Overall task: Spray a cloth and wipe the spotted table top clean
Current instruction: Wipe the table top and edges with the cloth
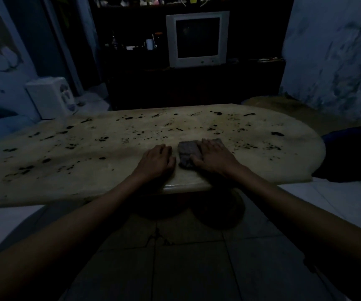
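Dim room. Right hand (213,156) lay flat, fingers straight, pressing on the folded grey cloth (188,153), which sat near the front edge of the pale oval stone table top (77,170). Left hand (156,158) rested palm-down at the cloth's 9 o'clock, just beside it, fingers relaxed, holding nothing. Dark spots (102,139) covered the top from 9 through 12 to 3 o'clock. White CRT monitor (198,39) stood at 12 o'clock.

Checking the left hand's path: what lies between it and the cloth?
In the head view, only a narrow bare strip of table top separates the left hand from the cloth, which the right hand presses flat.
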